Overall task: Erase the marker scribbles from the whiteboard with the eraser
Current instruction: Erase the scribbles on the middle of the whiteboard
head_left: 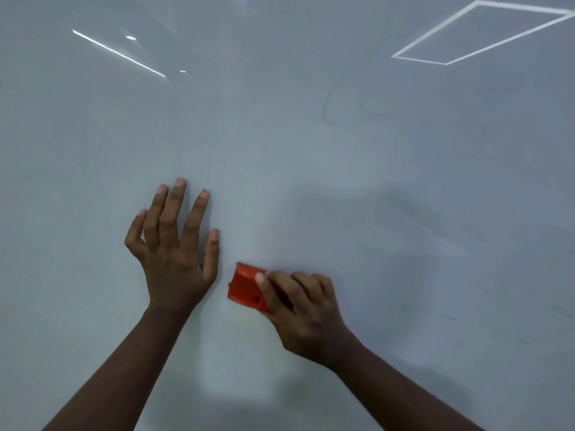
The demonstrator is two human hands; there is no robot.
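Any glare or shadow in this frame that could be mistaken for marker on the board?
Head view: ceiling-light reflections streak the whiteboard at upper left and outline a rectangle at upper right; soft shadow falls right of the right hand holding the eraser; the faint curved scribble is real marker.

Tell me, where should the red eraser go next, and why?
Probably up and to the right. The right hand holds the eraser low on the whiteboard, where the surface looks clean, while a thin curved marker line shows higher up on the right. The left hand is spread open against the whiteboard beside it.
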